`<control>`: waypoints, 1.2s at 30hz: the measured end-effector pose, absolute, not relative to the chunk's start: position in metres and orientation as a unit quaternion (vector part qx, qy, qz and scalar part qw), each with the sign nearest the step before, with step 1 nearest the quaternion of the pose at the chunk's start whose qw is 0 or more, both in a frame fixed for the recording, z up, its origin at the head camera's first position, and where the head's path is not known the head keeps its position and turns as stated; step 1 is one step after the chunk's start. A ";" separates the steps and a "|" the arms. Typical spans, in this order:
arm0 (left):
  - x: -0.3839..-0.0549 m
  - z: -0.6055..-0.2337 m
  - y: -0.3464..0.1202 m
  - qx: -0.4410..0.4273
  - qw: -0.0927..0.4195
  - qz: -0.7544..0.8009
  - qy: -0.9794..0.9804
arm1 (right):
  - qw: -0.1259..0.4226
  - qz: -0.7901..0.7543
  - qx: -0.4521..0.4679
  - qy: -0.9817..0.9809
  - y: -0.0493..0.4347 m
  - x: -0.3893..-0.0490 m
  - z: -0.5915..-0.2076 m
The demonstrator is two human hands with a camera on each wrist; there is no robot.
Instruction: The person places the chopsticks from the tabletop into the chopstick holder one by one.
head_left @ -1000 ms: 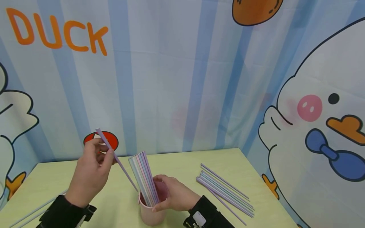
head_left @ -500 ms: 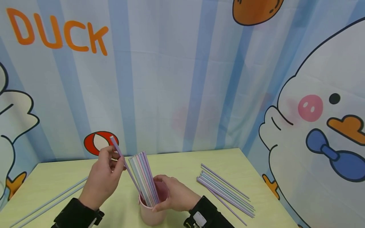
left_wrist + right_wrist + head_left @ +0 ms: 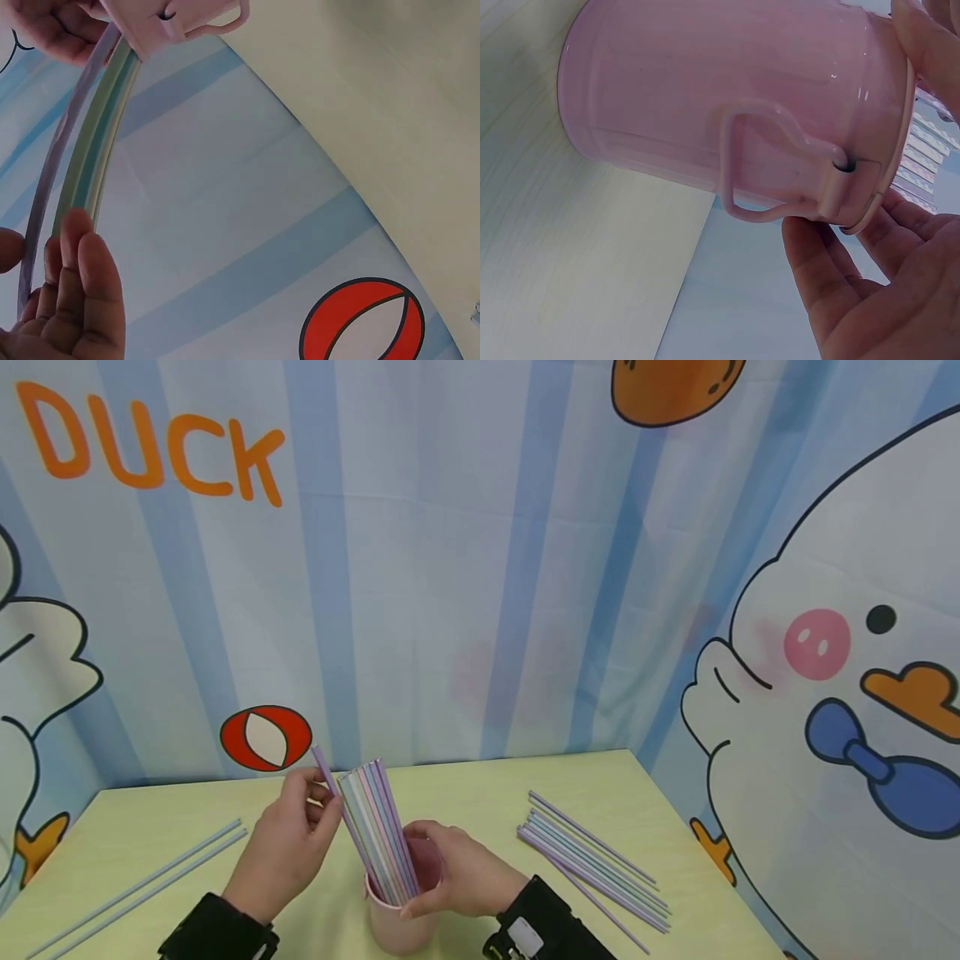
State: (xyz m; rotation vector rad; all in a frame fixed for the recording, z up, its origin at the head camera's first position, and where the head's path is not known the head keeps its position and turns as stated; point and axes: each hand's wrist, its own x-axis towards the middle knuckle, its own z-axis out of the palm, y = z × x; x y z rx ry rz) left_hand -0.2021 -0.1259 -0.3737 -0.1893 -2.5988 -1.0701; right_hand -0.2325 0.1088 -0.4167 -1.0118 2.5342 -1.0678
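Note:
My left hand point(image 3: 288, 843) pinches a purple straw point(image 3: 323, 764) near its upper end, between thumb and fingers. The straw slants down, its lower end inside the rim of a pink cup point(image 3: 401, 933), beside a bundle of pastel straws point(image 3: 378, 831). This bundle leans left in the cup. My right hand point(image 3: 472, 870) grips the cup by its rim, thumb on the near side and fingers at the far side. A wire handle point(image 3: 731, 161) on the cup's side shows in the right wrist view. In the left wrist view, the purple straw point(image 3: 56, 154) runs alongside green ones point(image 3: 94, 142).
Two pale blue straws point(image 3: 142, 893) lie slanted on the pale yellow table point(image 3: 480, 793) at the left. A pile of several purple and pale blue straws point(image 3: 600, 872) lies to the right of my right hand. Behind the table hangs a striped duck curtain point(image 3: 450, 568).
My left hand has moved right and down with the purple straw, whose lower end has gone from the cup's rim into it. The right hand and cup stay in place.

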 end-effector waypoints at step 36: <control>-0.199 -0.410 -0.130 -0.068 0.056 -0.372 -0.924 | 0.101 -0.360 -0.347 0.860 0.109 -0.233 -0.417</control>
